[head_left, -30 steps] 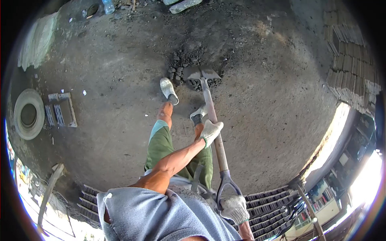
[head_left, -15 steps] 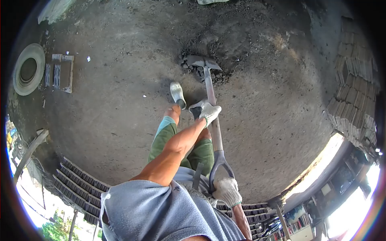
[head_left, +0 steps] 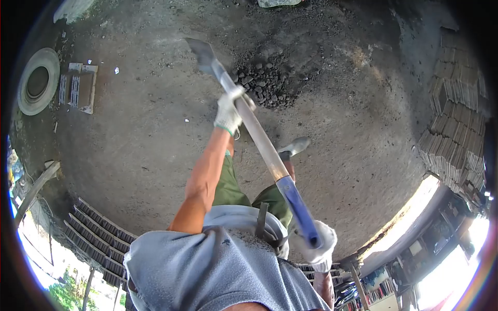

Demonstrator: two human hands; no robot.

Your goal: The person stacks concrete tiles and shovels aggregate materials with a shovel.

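A long shovel (head_left: 258, 137) slants across the view in front of me, its metal blade (head_left: 201, 54) turned on edge at the upper left. My left hand (head_left: 228, 110), in a white knitted glove, is closed round the shaft just behind the blade. At the blue grip end (head_left: 299, 208), close to my body on the right, my gloved right hand (head_left: 320, 242) is closed on the handle. Dark lumps (head_left: 262, 85) lie heaped on the ground, right of the blade. The blade and the hands are slightly blurred.
A tyre (head_left: 39, 82) and a flat slotted panel (head_left: 79, 88) lie on the packed ground (head_left: 140, 140) at left. Stacked tiles (head_left: 454, 119) line the right side. Behind me are a row of dark slats (head_left: 98, 233) and a leaning wooden post (head_left: 37, 189). My feet straddle the shovel.
The shovel blade has left the dark lumps and swung up and left, rolling on edge. My left hand moved forward and left with the shaft; my right hand moved right. My feet shifted.
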